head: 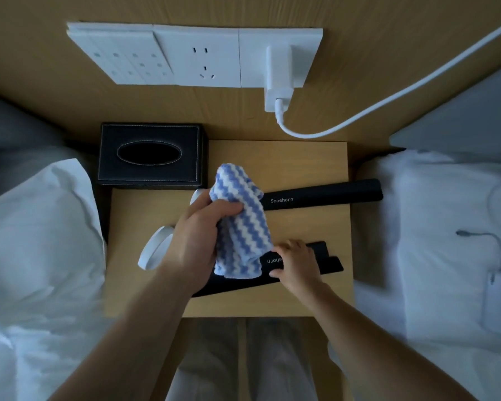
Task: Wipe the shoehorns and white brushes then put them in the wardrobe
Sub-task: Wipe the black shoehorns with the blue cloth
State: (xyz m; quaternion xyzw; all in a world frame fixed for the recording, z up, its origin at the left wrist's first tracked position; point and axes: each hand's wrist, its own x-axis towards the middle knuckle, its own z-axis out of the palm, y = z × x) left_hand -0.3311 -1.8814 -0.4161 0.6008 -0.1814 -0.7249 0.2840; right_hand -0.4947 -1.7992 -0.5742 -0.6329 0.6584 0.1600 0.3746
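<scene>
My left hand [198,238] grips a blue-and-white zigzag cloth [240,221] bunched above the wooden nightstand [301,163]. The cloth's lower end hangs onto the near black shoehorn [327,263], which lies across the front of the nightstand. My right hand [297,263] holds that shoehorn around its printed middle, fingers curled over it. A second black shoehorn [324,195] marked "Shoehorn" lies farther back, its left end hidden by the cloth. A white brush [154,250] lies left of my left hand, partly covered by it. Another white piece [195,196] peeks out behind my left hand.
A black tissue box [149,154] stands at the back left of the nightstand. White bedding [41,241] flanks it on the left and white bedding [434,227] on the right. On the wall panel, a socket plate [197,56] holds a white charger [281,79] with its cable running right.
</scene>
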